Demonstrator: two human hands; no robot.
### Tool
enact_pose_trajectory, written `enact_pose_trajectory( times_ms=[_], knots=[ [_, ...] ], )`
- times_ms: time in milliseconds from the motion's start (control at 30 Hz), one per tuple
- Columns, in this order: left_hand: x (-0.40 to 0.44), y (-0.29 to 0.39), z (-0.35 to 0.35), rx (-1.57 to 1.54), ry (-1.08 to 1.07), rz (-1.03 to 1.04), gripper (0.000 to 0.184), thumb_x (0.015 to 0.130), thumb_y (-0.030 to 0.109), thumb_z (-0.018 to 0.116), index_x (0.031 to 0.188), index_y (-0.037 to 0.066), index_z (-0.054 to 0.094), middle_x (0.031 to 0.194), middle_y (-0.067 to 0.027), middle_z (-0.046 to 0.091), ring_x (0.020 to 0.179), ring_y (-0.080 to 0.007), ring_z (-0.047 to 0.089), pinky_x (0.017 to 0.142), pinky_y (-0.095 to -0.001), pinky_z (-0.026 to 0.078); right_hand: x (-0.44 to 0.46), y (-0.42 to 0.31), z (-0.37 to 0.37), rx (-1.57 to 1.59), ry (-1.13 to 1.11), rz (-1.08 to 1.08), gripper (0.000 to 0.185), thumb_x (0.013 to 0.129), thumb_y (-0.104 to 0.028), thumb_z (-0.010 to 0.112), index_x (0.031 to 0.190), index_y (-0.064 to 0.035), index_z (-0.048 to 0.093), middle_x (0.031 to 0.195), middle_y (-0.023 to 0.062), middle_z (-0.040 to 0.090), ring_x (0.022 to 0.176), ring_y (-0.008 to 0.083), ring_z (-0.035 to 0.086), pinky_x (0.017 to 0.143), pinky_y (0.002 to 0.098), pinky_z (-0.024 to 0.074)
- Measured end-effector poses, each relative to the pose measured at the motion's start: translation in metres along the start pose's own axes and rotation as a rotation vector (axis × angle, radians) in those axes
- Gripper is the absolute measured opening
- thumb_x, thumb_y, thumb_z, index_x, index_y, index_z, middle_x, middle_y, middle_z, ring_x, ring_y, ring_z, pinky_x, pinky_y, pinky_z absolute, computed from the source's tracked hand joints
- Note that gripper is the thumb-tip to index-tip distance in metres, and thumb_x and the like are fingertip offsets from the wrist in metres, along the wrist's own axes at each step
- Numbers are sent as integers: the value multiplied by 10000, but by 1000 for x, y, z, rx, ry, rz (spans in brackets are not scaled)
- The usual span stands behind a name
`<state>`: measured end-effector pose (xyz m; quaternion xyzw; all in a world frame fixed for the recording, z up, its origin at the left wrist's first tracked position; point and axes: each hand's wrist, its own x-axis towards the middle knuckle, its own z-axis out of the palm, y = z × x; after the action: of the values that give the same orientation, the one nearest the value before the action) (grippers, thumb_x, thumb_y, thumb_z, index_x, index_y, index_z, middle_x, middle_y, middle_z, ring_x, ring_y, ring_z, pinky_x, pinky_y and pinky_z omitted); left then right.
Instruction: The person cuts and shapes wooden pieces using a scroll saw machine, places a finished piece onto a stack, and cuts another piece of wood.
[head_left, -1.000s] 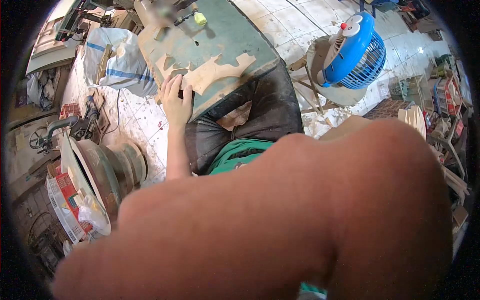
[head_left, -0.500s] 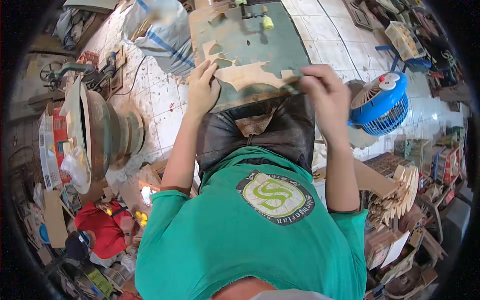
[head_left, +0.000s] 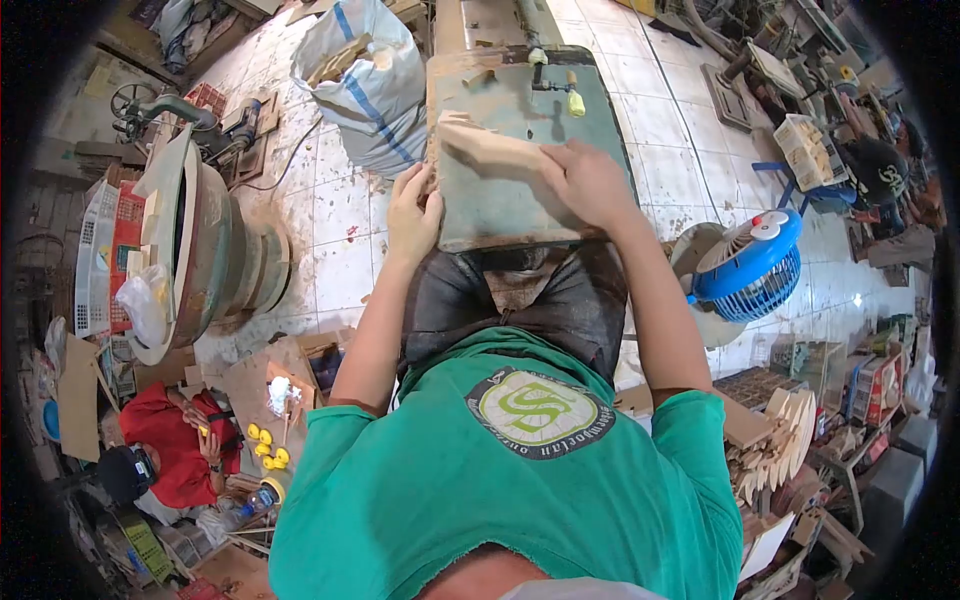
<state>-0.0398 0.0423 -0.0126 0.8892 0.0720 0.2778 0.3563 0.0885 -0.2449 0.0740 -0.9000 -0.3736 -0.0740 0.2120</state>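
A thin, pale wooden piece [head_left: 495, 150] is tilted above the green worktable [head_left: 490, 215], blurred by motion. My right hand [head_left: 592, 183] grips its right end, fingers closed. My left hand [head_left: 413, 213] is at the table's left edge with its fingers apart; its fingertips are near a small bit of wood, and I see nothing held in it. Toward the table's far right stands a metal fitting with a yellow-green knob [head_left: 576, 103].
A white sack [head_left: 365, 95] of wood scraps stands beyond the table's left side. A blue fan [head_left: 750, 262] is on the right, a large round machine [head_left: 205, 240] on the left. A person in red [head_left: 175, 435] sits at the lower left.
My right hand has moved left and taken hold of the wooden piece, which has been lifted and tilted. My left hand stays by the table's left edge. The view has shifted.
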Motion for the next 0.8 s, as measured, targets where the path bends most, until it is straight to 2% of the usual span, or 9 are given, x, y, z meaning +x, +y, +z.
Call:
enact_pose_trajectory(
  times_ms=[200, 300, 367, 467, 500, 533, 600, 633, 800],
  knots=[
    [1, -7, -8, -182, -24, -140, 423, 952, 108, 701, 1355, -22, 686, 1383, -208, 670, 1217, -337, 689, 1025, -384, 558, 20, 26, -16, 346, -158, 2, 427, 1080, -336, 581, 1333, -21, 720, 1073, 231, 733, 1003, 418, 706, 915, 460, 550],
    [19, -7, -5, -240, 2, -222, 551, 919, 128, 738, 1437, -19, 622, 1421, -227, 638, 1258, -374, 660, 1069, -412, 535, 9, 32, -15, 381, -197, 44, 425, 1079, -328, 594, 1356, -28, 713, 1070, 224, 732, 985, 395, 698, 911, 424, 547],
    [51, 20, -12, 48, -4, 77, 730, 868, 143, 779, 1533, -8, 518, 1479, -250, 587, 1316, -420, 614, 1137, -448, 485, 5, 34, -17, 507, -175, 130, 422, 1066, -315, 630, 1362, -26, 713, 1016, 201, 700, 937, 369, 671, 882, 404, 536],
    [90, 20, -2, 38, -156, 229, 887, 821, 187, 813, 1597, 7, 425, 1535, -258, 531, 1364, -451, 564, 1191, -479, 430, -9, 21, -31, 416, -204, 118, 442, 1011, -322, 688, 1312, 1, 721, 1076, 255, 700, 1027, 438, 673, 922, 458, 536],
    [105, 12, 3, -110, -316, 241, 762, 843, 185, 788, 1535, 14, 518, 1484, -234, 595, 1376, -408, 575, 1178, -462, 436, -15, 20, -31, 392, -176, 27, 481, 978, -323, 725, 1349, -17, 705, 1037, 238, 657, 981, 428, 657, 889, 469, 534],
    [116, 8, 5, -113, -308, 238, 762, 843, 185, 788, 1535, 14, 518, 1484, -234, 595, 1376, -408, 575, 1178, -462, 436, -20, 18, -32, 386, -180, 22, 481, 978, -323, 725, 1349, -17, 705, 1037, 238, 657, 981, 428, 657, 889, 469, 534],
    [130, 4, 4, 151, -509, 605, 562, 857, 180, 758, 1384, 32, 634, 1314, -181, 695, 1298, -347, 628, 1125, -457, 457, -33, 14, -33, 246, -146, -41, 522, 958, -274, 740, 1429, -60, 669, 986, 192, 600, 931, 383, 613, 837, 444, 521],
    [130, 7, 5, 148, -509, 607, 562, 857, 180, 758, 1384, 32, 634, 1314, -181, 695, 1298, -347, 628, 1125, -457, 457, -40, 16, -28, 211, -148, -57, 529, 953, -255, 742, 1430, -45, 656, 1006, 192, 591, 946, 397, 605, 846, 462, 521],
    [132, 17, 9, 527, -401, 752, 181, 892, 208, 709, 1024, 85, 730, 1010, -105, 732, 1062, -282, 679, 999, -446, 473, -53, 9, -18, 91, -56, -61, 530, 918, -240, 778, 1402, -51, 673, 1012, 157, 601, 930, 364, 615, 823, 462, 510]
  ],
)
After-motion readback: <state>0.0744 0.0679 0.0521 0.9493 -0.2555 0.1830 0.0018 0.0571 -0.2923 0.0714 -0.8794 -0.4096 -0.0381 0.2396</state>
